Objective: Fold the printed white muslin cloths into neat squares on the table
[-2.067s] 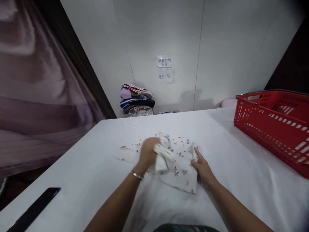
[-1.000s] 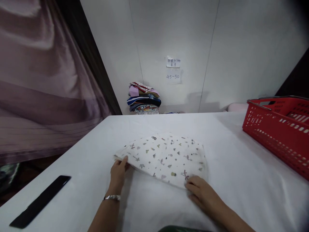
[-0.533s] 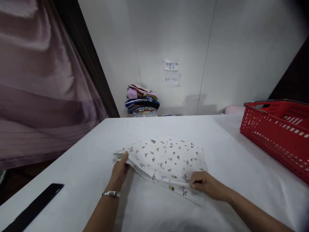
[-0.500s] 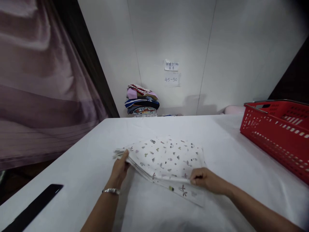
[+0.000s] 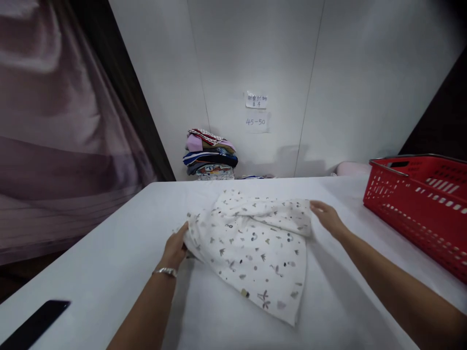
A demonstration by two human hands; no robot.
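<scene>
A thin white cloth (image 5: pixel 255 253) printed with small plants, birds and other figures lies partly bunched in front of me. My left hand (image 5: pixel 175 247), with a metal bracelet at the wrist, is closed on its gathered left edge. At the far right corner my right hand (image 5: pixel 324 215) pinches the edge of a raised layer between fingertips. That layer is folded back over the far part, with a crease running across the middle. The near part spreads out to a pointed corner toward me.
The cloth lies on a white-covered table (image 5: pixel 127 253). A red plastic basket (image 5: pixel 412 204) stands at the right. A black flat object (image 5: pixel 36 323) is at the lower left. Folded textiles (image 5: pixel 211 153) are stacked beyond the far edge, below paper notes (image 5: pixel 257 121) on the wall. A pink curtain (image 5: pixel 65 146) hangs left.
My right hand has moved away from me and slightly right, carrying the cloth's upper layer back. More of the near layer now shows. My left hand keeps its hold at the left edge.
</scene>
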